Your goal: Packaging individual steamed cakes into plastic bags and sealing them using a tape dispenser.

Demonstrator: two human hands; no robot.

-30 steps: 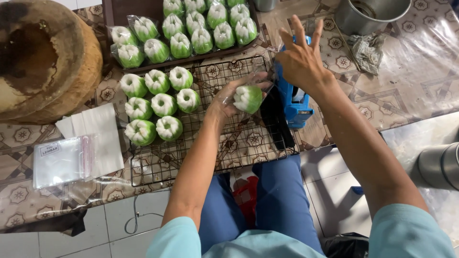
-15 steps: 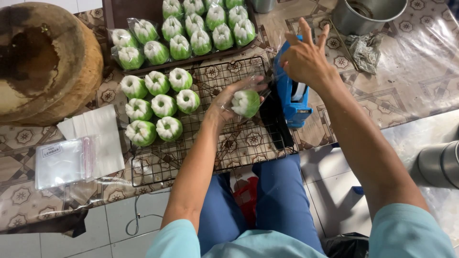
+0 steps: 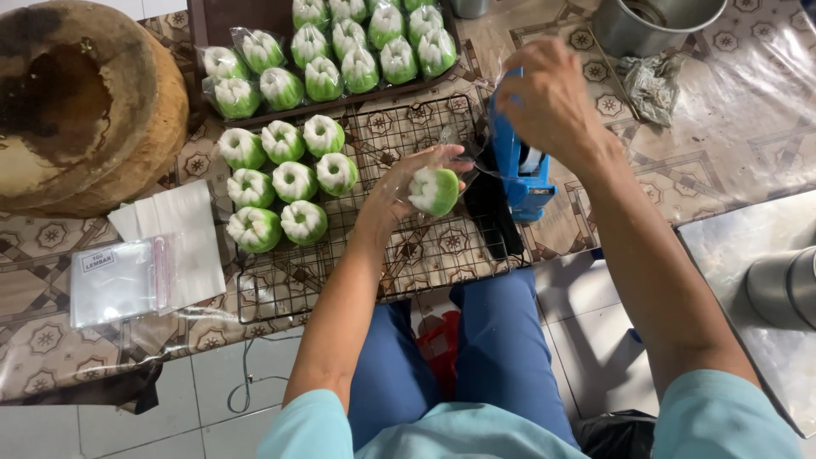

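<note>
Our left hand cups a green-and-white flower-shaped cake in clear plastic wrap over the black wire rack, while our right hand presses, fingers curled, on the blue tape sealer, so we should keep the wrap's neck taut toward it.

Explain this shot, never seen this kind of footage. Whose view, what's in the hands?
There is no machine here. A person wears a camera on the head, so the one picture looks down over their own arms and lap at a low table.

The left hand holds a green-and-white cake in a clear bag, over a wire rack. The right hand rests on top of a blue sealer at the rack's edge.

Seven more cakes sit bare on the rack. Bagged ones fill a dark tray behind. At left lie a wooden block, white paper sheets and a pack of clear bags. A metal pot stands top right.
</note>
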